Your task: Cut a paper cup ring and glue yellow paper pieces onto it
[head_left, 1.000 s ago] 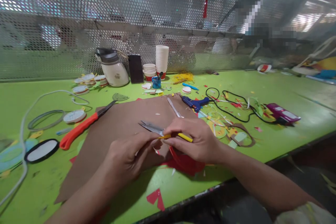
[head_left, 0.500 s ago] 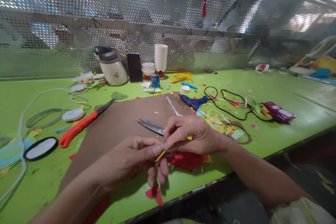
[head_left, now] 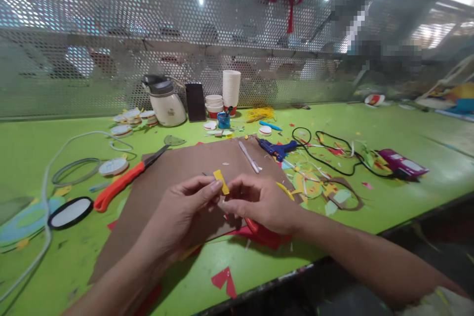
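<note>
My left hand pinches a small yellow paper strip between thumb and forefinger, holding it upright over the brown cardboard sheet. My right hand is closed, its fingertips pinched at the strip's lower end. Red paper lies under the right hand at the cardboard's near edge. The scissors are almost wholly hidden behind my hands.
On the green table: an orange-handled cutter, a blue glue gun with a black cord, a magenta object, a white jug, a dark phone, stacked paper cups, paper scraps. Perforated metal screen behind.
The yellow strip has risen from low between my hands to upright above my fingertips. Both hands have moved up over the scissors, which now barely show.
</note>
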A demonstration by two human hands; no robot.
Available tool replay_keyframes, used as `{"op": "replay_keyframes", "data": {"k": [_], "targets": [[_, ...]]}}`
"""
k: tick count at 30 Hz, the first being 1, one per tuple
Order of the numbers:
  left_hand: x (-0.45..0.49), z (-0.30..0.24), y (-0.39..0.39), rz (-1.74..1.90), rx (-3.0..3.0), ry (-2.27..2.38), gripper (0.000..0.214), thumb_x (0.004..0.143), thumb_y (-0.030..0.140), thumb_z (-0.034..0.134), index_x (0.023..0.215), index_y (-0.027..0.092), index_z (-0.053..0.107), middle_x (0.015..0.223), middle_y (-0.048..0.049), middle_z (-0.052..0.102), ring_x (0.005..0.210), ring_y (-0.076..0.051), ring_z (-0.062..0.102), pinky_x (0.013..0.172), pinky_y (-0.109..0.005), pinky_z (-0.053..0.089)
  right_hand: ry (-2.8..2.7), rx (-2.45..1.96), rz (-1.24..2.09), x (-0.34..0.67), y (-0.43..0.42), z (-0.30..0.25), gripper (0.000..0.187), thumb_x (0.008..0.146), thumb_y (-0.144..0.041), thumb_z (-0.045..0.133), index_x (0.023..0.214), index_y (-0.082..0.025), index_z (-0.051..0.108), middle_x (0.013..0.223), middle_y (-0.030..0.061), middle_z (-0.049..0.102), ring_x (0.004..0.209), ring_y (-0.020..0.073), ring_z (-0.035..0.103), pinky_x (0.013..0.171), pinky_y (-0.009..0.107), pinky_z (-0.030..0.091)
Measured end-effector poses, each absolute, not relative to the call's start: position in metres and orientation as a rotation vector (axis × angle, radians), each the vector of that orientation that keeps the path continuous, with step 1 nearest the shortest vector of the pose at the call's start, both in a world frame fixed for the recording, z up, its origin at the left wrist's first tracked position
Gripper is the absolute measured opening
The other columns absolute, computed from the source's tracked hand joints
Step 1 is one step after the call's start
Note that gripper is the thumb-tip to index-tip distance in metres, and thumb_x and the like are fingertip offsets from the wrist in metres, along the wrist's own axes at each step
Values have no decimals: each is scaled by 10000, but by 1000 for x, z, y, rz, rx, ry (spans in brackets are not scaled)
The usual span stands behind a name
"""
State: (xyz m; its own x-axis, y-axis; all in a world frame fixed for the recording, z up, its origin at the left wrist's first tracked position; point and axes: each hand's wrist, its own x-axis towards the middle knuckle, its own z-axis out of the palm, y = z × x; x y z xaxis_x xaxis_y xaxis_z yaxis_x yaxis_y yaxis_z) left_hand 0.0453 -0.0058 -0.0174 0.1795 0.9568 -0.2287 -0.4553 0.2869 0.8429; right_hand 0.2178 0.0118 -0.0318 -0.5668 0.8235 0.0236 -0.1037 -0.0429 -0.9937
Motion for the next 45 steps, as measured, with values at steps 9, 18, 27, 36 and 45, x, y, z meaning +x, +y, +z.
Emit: {"op": "replay_keyframes", "data": {"k": [9,18,27,36,45], "targets": [[47,-19,-9,1070,685,902,134,711,216,823,741,124,730,692,-50,695,626,-133,637,616,-235,545,-1493,-872,1583,217,11,-26,415,734,-544,771,782,-164,609,614,-37,607,537,96,561,526,234,487],[49,-11,-11,1084,713,903,162,677,236,847,738,144,729,677,-28,682,596,-126,624,608,-243,548,-1444,-820,1618,226,12,-25,260,817,-390,737,781,-165,611,607,-29,611,521,85,547,501,211,471],[44,-3,-19,1121,956,1207,238,672,371,843,752,165,753,697,-34,702,624,-147,627,543,-215,510,-1549,-772,1426,231,13,-20,125,844,-255,671,767,-177,612,591,-45,579,506,80,522,486,203,428],[41,-2,-23,1138,1125,1256,215,680,394,827,715,190,769,628,-38,724,519,-142,604,481,-205,477,-1611,-722,1355,232,8,-17,90,845,-214,652,772,-183,610,589,-47,565,506,82,517,481,205,425],[51,1,-28,1137,983,1131,183,650,364,854,722,215,777,646,-20,715,543,-165,636,500,-238,516,-1640,-727,1369,233,8,-18,71,845,-199,649,786,-182,612,618,-37,579,527,87,537,506,207,457]]}}
